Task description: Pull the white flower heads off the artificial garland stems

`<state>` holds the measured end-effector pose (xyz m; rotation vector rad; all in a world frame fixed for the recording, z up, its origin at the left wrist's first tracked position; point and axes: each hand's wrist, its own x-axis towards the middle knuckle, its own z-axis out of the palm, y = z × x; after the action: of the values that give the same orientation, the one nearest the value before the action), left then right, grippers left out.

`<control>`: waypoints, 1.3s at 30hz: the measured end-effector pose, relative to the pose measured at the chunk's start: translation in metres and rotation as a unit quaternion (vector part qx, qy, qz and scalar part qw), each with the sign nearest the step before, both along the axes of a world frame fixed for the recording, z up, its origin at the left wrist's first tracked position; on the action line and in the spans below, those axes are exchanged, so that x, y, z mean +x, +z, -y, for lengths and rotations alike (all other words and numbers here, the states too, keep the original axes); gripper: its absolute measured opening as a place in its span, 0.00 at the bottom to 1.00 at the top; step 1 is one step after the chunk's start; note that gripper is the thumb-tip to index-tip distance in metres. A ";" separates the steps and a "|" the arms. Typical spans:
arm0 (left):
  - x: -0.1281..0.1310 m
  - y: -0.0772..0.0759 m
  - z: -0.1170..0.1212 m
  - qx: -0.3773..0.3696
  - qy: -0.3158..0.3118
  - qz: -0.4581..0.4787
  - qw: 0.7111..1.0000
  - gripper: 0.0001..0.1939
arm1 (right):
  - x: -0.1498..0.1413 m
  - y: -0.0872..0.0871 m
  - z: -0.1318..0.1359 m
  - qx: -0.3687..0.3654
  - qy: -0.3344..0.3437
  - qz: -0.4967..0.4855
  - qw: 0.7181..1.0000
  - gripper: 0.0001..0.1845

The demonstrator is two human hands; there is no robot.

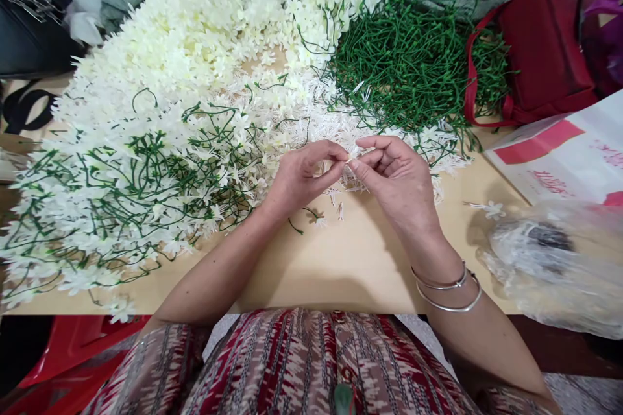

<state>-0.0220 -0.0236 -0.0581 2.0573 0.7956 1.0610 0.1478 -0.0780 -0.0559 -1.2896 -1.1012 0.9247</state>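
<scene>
My left hand [309, 172] and my right hand [402, 185] meet over the front of the heap, thumbs and forefingers pinched fingertip to fingertip. Between them is a tiny whitish piece [349, 160], mostly covered by the fingers; its exact kind I cannot make out. Beneath and behind the hands spread thin white flower centres [321, 113]. To the left lies a big pile of white artificial flowers [189, 32], with flowers on green stems [165, 175] in front. Loose green plastic stems [403, 58] are heaped behind my right hand.
A red bag [545, 45] stands at the back right, near a white and red paper bag [559, 149]. A clear plastic bag [549, 266] and a single flower [494, 209] lie at the right. A black bag [34, 32] is at the far left. The table [311, 272] ends just before my body.
</scene>
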 end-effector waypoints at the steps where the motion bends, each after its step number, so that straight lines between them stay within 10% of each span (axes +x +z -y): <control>1: -0.001 0.000 0.000 0.034 0.002 -0.016 0.999 0.02 | 0.000 0.001 0.000 0.000 0.004 0.006 1.000 0.14; 6: 0.001 0.002 0.002 0.090 0.008 -0.017 0.996 0.04 | 0.000 0.012 0.003 0.009 -0.008 0.063 0.998 0.06; 25: 0.011 0.002 0.015 -0.164 0.001 0.169 0.972 0.12 | -0.008 0.007 0.005 0.035 -0.044 -0.050 0.997 0.04; 39: 0.002 0.009 0.007 -0.057 0.015 0.084 0.995 0.08 | 0.004 -0.004 -0.001 0.083 -0.025 0.027 0.996 0.03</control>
<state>-0.0202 -0.0302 -0.0495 1.8405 0.7850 1.1612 0.1516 -0.0773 -0.0600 -1.2064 -1.1569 0.7486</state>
